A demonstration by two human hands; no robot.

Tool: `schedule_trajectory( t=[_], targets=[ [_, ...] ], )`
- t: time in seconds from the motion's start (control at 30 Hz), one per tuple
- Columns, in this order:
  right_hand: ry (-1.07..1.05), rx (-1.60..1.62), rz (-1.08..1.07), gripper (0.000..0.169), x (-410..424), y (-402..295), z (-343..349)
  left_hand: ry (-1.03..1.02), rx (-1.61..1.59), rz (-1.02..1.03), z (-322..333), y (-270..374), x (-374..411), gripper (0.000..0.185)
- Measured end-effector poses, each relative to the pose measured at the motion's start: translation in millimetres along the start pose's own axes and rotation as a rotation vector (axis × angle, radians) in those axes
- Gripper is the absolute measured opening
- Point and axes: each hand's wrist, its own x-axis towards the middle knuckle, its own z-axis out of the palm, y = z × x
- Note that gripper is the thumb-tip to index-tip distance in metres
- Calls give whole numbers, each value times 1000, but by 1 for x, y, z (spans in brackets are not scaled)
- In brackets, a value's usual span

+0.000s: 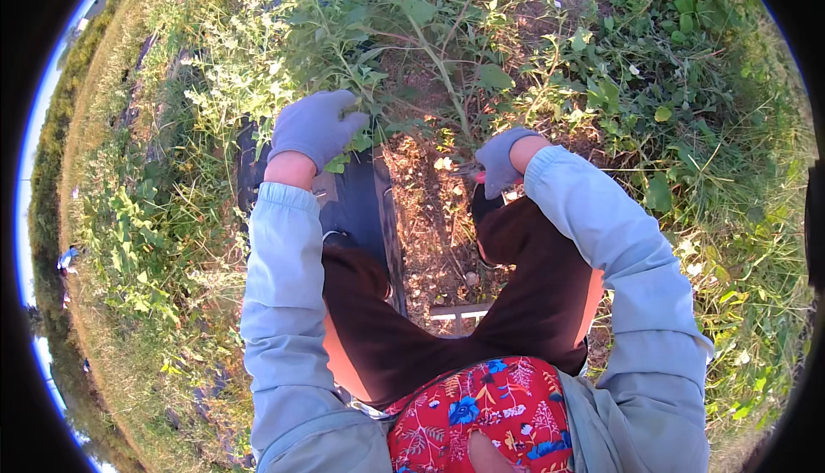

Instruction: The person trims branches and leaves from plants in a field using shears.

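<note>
My left hand, in a grey-purple work glove, has its thumb and fingers curled around green leaves of a leafy weed. My right hand, in a matching glove, grips a small hand tool with red on its handle and grey metal blades, which look like shears. The blades point left, close to the base of a tall weed's thick green stem. That stem leans up and left from the soil. Most of the handle is hidden inside the right hand.
Black plastic mulch film runs along the left of a strip of bare, littered soil. My bent legs straddle this strip, above a pale metal frame. Dense weeds grow on the right. A distant person shows at far left.
</note>
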Motion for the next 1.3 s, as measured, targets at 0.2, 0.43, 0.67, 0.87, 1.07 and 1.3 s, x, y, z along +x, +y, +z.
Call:
schedule_trajectory(
  t=[0.2,0.43,0.67,0.87,1.07,1.3],
  targets=[
    [413,247,289,48,-14,13,-29,-254,118,64,8,-15,-30,35],
    [763,727,236,61,20,58,-43,-246,173,188,14,10,-28,31],
    [744,1482,122,47,102,90,-45,-164,189,214,26,32,-21,26],
    [754,2046,67,43,160,67,-54,-224,178,214,40,43,-12,26],
    [585,2201,32,38,186,49,-59,-225,136,163,43,35,-4,26],
    [440,2041,14,36,171,55,-51,-148,56,122,38,33,10,33]
  ],
)
